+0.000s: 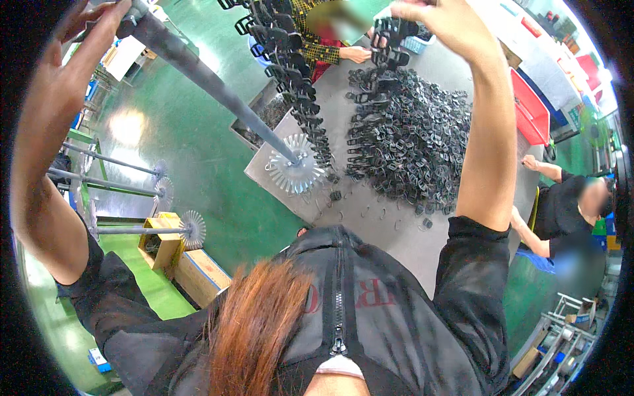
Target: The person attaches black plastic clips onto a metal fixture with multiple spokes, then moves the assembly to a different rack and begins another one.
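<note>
My left hand [79,72] is raised at the upper left, its fingers closed against the top end of a grey metal pole [218,86]. The pole slants down to a round, slotted metal disc [295,165] at the table's edge. At the top right, my right hand [449,23] is closed at the upper end of a hanging strand of black plastic buckles [389,49]; its fingertips are partly cut off by the picture's edge. Another long strand of black buckles [281,56] hangs beside the pole. Below my right hand, a large heap of black buckles [416,138] covers the table.
The grey table [413,244] spreads before me. Across it, a co-worker's hand [355,54] reaches toward the buckles. Another person [561,204] sits at the right, near a red crate [528,105]. More disc-ended poles [142,231] and cardboard boxes [201,274] stand at the left.
</note>
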